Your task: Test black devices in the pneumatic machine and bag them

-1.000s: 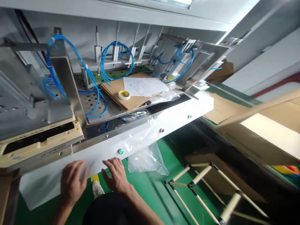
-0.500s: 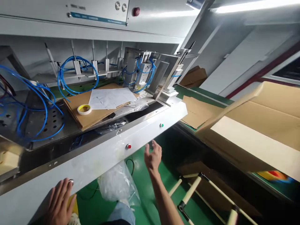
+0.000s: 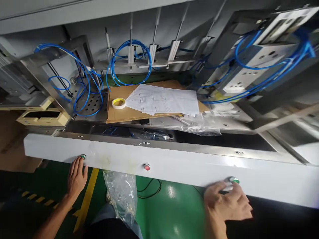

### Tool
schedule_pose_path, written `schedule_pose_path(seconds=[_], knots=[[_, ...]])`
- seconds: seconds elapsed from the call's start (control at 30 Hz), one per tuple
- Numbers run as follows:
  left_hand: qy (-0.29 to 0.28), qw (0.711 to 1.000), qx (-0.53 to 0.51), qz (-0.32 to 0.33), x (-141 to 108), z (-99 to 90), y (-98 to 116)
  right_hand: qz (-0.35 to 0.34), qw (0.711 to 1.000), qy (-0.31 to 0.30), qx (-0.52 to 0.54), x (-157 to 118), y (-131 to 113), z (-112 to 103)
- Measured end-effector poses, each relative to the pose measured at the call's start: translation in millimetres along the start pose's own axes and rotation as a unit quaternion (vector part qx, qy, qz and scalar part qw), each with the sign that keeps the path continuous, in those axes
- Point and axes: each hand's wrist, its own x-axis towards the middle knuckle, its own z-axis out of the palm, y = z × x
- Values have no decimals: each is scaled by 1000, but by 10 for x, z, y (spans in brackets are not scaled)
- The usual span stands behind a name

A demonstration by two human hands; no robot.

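Note:
My left hand (image 3: 77, 176) is at the left green button (image 3: 83, 156) on the white front panel (image 3: 112, 152), its fingertips on the button and its fingers extended. Over at the right, my right hand (image 3: 228, 200) is slightly blurred, with fingers spread and bent beside the right green button (image 3: 234, 180). Neither hand holds anything. Between them sits a red button (image 3: 147, 167). Behind the panel, a roll of tape (image 3: 119, 103) and printed papers (image 3: 166, 99) lie on flat cardboard (image 3: 124, 115).
Blue tubing (image 3: 151, 63) loops around metal cylinders at the back. A metal fixture (image 3: 249, 73) stands at the right. Cream plastic parts (image 3: 42, 117) are at the left. A clear plastic bag (image 3: 122, 192) hangs below the panel.
The view has swung left and closer to the machine. My right hand has moved from below the panel up to the right green button. My left hand remains at the left button.

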Motion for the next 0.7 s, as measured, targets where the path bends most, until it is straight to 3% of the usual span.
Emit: schedule_pose_path(seconds=[0.13, 0.23, 0.3, 0.33, 0.37, 0.43, 0.53, 0.6, 0.7], knots=[[-26, 999, 14, -31, 20, -66, 78, -166, 982, 85, 16, 34, 360, 104], [-36, 997, 0, -62, 65, -176, 192, -202, 975, 94, 30, -35, 344, 70], [-26, 997, -22, -75, 181, -233, 304, -207, 973, 96, 47, -212, 42, 3], [-24, 997, -36, -69, 272, -246, 363, -223, 966, 120, 57, -346, -196, -34], [-26, 997, -49, -56, 383, -246, 419, -260, 958, 99, 70, -505, -477, -70], [-50, 996, -67, -16, 643, -203, 497, -363, 924, -30, 119, -850, -1105, -118], [-119, 990, -74, 33, 1027, -68, 481, -500, 834, -174, 156, -1222, -1940, -69], [-162, 983, -72, 50, 1208, 31, 395, -533, 798, -245, 138, -1268, -2281, 50], [-183, 978, -73, 62, 1334, 154, 252, -543, 771, -319, 97, -1123, -2458, 250]])
